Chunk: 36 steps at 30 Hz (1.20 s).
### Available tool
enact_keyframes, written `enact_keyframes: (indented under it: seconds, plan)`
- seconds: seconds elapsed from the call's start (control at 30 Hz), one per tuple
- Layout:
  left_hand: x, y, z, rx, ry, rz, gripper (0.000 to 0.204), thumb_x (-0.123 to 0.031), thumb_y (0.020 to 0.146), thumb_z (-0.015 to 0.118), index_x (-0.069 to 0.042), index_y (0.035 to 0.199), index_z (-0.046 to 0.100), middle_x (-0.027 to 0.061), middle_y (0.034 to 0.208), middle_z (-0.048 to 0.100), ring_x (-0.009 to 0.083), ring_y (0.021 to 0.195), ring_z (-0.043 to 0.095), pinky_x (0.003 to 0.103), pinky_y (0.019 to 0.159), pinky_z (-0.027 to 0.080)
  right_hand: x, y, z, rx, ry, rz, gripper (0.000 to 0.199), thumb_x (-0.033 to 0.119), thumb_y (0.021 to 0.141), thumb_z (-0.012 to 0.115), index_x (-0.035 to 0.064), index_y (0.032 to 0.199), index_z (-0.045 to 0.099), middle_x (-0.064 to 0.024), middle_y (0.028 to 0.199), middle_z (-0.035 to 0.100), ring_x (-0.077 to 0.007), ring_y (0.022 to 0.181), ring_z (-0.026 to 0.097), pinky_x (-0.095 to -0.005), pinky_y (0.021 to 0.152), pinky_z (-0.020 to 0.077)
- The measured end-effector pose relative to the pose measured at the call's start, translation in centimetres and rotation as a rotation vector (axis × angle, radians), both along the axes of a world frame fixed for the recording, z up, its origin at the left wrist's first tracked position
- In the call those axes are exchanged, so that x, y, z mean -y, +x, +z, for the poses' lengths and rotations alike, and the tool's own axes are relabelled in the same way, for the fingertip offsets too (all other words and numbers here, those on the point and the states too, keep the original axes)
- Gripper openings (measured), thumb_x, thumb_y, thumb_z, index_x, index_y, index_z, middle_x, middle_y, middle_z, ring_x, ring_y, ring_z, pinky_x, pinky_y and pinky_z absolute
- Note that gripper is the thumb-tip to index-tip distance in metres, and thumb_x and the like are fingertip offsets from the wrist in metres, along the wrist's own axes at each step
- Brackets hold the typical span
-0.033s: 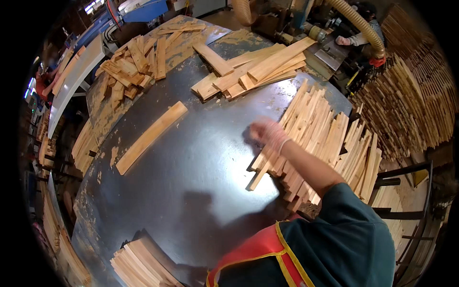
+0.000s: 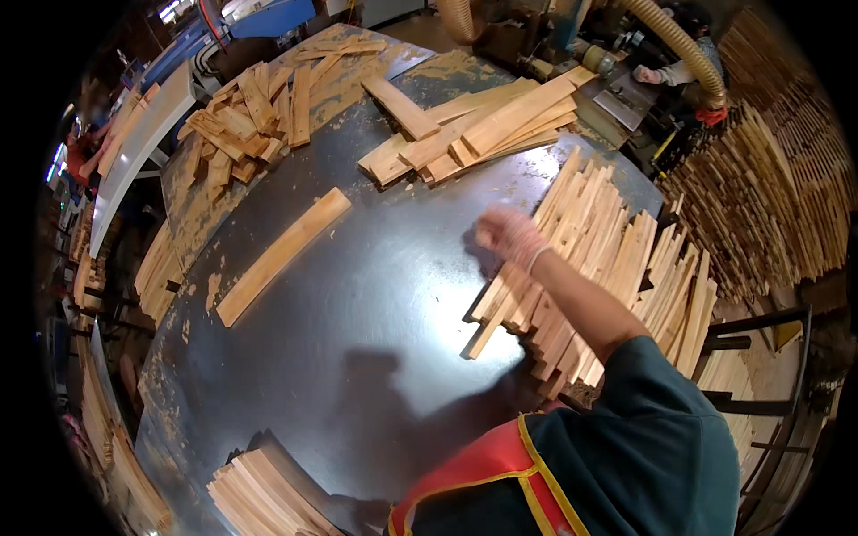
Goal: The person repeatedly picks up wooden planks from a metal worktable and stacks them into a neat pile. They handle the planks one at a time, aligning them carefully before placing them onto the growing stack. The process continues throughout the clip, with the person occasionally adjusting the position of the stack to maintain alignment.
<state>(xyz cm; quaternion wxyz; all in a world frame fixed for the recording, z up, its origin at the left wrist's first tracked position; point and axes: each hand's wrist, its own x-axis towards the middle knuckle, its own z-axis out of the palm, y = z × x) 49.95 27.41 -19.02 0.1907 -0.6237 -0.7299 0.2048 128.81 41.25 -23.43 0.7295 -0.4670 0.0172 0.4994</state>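
Slats of pale wood (image 2: 617, 259), narrow and roughly alike, lie packed side by side in a slanting row along the right of the round metal table (image 2: 357, 304), their lower ends jutting unevenly toward the person. The right hand (image 2: 509, 237) hovers just above the near edge of that row, blurred by motion, fingers curled loosely; whether it pinches a slat or is closed on nothing I cannot tell (the blur hides the fingertips). The left hand is out of view.

Squaring this row well seems to call for pressing the palm flat against the slat edges and nudging the ragged lower ends level, rather than lifting pieces singly, since loose slats at the table's rim could slide off.

Farther out, one long board (image 2: 281, 255) lies alone and aslant on the bare metal, well apart from the row. Beyond it sits a heap of wider boards (image 2: 474, 129), and at the far left a jumble of short offcuts (image 2: 246, 121) amid sawdust. Another small stack (image 2: 264, 496) rests at the near rim. A flexible dust hose (image 2: 679, 45) curves over machinery at top right.
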Motion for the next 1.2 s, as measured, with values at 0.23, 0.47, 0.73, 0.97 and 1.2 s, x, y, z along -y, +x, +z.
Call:
enact_keyframes:
  seconds: [0.23, 0.47, 0.73, 0.97, 1.2]
  plan:
    - [-13.8, 17.6, -1.9, 0.549, -0.001, -0.087, 0.082, -0.032, 0.089, 0.078, -0.002, 0.157, 0.043, 0.0274, 0.159, 0.044, 0.0415, 0.149, 0.039, 0.050, 0.124, 0.031, -9.4, 11.6, -0.1, -0.056, -0.374, -0.480, 0.054, 0.042, 0.098, 0.072, 0.0083, 0.137, 0.058, -0.0160, 0.121, 0.065, -0.0332, 0.108, 0.064, -0.0520, 0.087, 0.0572]
    - [-40.9, 59.1, -2.1, 0.943, -0.123, -0.878, 0.064, -0.047, 0.090, 0.071, 0.002, 0.130, 0.063, 0.0255, 0.138, 0.059, 0.0421, 0.131, 0.052, 0.051, 0.109, 0.043, -11.6, 17.5, -5.1, -0.055, -0.134, -0.453, 0.070, 0.042, 0.096, 0.073, 0.0016, 0.148, 0.050, -0.0168, 0.142, 0.061, -0.0386, 0.123, 0.061, -0.0591, 0.099, 0.0518]
    - [-54.2, 78.2, -4.1, 1.015, -0.601, -0.718, 0.067, -0.059, 0.104, 0.051, -0.006, 0.145, 0.059, 0.0158, 0.133, 0.070, 0.0354, 0.122, 0.064, 0.039, 0.110, 0.045, -13.2, 16.4, -3.4, -0.031, -0.016, -0.430, 0.067, 0.022, 0.094, 0.077, 0.0102, 0.152, 0.044, -0.0142, 0.139, 0.061, -0.0356, 0.119, 0.064, -0.0526, 0.099, 0.0562]
    - [-46.7, 74.2, -7.3, 1.709, -0.911, -0.190, 0.068, -0.054, 0.102, 0.061, 0.002, 0.140, 0.063, 0.0123, 0.138, 0.066, 0.0211, 0.124, 0.059, 0.034, 0.112, 0.041, -13.2, 7.0, -3.5, -0.246, 0.151, -0.281, 0.061, 0.023, 0.101, 0.073, 0.0221, 0.154, 0.043, -0.0129, 0.142, 0.060, -0.0349, 0.125, 0.062, -0.0563, 0.103, 0.0566]
    - [-32.8, 49.4, -3.4, 1.850, -0.782, 0.262, 0.056, -0.041, 0.107, 0.057, 0.001, 0.143, 0.059, 0.0105, 0.133, 0.067, 0.0177, 0.120, 0.061, 0.033, 0.103, 0.048, -4.5, -12.1, 0.1, -0.074, -0.158, 0.141, 0.078, 0.021, 0.098, 0.075, 0.0136, 0.161, 0.030, -0.0108, 0.145, 0.054, -0.0268, 0.132, 0.054, -0.0437, 0.107, 0.0498]
